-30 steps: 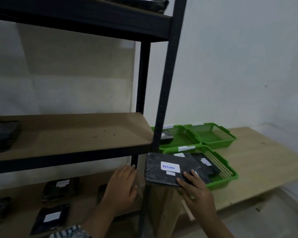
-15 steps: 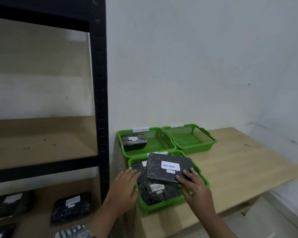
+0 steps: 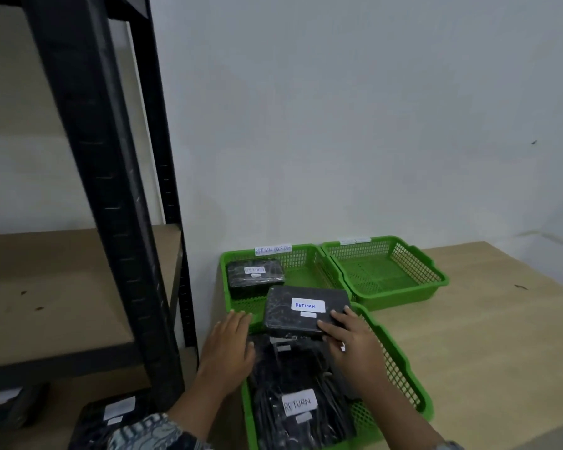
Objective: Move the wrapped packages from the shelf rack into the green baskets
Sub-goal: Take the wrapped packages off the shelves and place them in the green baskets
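Head view: black rack (image 3: 111, 190) looming at left, brown shelves, all a bit blurred. Pale wooden table (image 3: 485, 319) at right, against the wall. On it, three green baskets packed together: near basket (image 3: 400, 362) in front, back-left basket (image 3: 306, 264) and back-right basket (image 3: 387, 271) behind. Filling the near basket, a heap (image 3: 293, 384) of black wrapped packages, the top one tagged RETURN. Down on the rack's lowest shelf, shelf packages (image 3: 111, 417), black with white tags. In the back-left basket, one small package (image 3: 254, 274), lying flat. And the one in play: held package (image 3: 303, 323), level, over the far end of the near basket and just crossing the back-left basket's front rim. Right hand (image 3: 351, 339) gripping its near right corner, fingers curled over the top. Left hand (image 3: 229, 349) flat, fingers straight, just left of it and apart from it. On top, white label (image 3: 307, 305): RETURN.
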The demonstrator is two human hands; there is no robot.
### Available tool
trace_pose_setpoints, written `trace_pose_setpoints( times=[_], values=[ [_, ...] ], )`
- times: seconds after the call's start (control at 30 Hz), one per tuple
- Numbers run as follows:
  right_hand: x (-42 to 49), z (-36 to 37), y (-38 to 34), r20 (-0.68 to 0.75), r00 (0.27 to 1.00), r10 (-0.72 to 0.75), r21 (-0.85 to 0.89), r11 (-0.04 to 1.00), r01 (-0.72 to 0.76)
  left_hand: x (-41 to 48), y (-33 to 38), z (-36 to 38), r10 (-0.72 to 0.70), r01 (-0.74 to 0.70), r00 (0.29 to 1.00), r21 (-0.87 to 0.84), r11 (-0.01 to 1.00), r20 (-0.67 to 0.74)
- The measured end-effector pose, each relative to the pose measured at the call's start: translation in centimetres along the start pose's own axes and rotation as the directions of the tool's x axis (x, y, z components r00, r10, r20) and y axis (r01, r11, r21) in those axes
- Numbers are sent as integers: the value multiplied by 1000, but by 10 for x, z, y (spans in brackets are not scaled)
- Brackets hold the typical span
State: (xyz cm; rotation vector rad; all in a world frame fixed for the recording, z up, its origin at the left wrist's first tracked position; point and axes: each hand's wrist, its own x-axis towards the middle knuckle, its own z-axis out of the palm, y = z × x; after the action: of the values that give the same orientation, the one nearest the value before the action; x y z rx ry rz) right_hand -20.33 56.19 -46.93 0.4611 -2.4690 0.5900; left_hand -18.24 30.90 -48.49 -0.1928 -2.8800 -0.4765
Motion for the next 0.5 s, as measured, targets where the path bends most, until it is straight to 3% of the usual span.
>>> trace_pose_setpoints(
  times=[0.2,0.5],
  values=[
    [64,62,2,107,993,-58,29,998,55,52,-26,18,-145,146,989,-34,989,17],
    [98,135,13,279,952,-128,52,992,118,79,-45,38,-276,270,951,63,961,139]
  ],
)
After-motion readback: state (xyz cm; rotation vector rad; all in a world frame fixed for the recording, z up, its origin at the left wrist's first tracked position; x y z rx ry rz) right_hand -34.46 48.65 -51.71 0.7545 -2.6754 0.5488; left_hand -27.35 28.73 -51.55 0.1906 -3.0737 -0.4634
